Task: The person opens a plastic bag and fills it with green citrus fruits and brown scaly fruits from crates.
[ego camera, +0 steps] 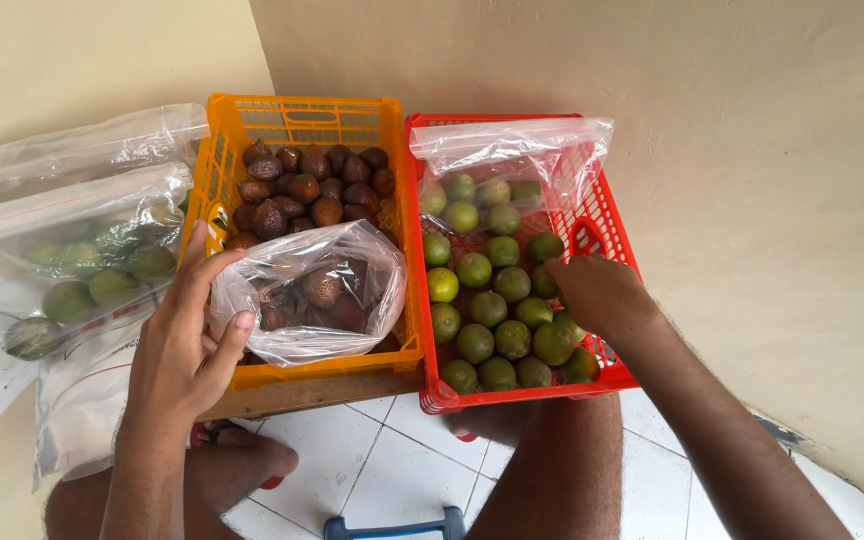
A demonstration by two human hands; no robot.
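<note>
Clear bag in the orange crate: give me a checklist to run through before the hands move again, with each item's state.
1. Left hand on the bag: ok, its fingers touch the bag's left edge.
2. Bag mouth open: cannot tell, the plastic is crumpled.
3. Bag contents: ok, brown scaly fruit shows through the plastic.
4. Bag supported: ok, it rests inside the orange crate on the loose brown fruit.
5. Right hand position: ok, it is down in the red crate among the limes.
6. Right hand holding a lime: cannot tell, its fingers are hidden.
</note>
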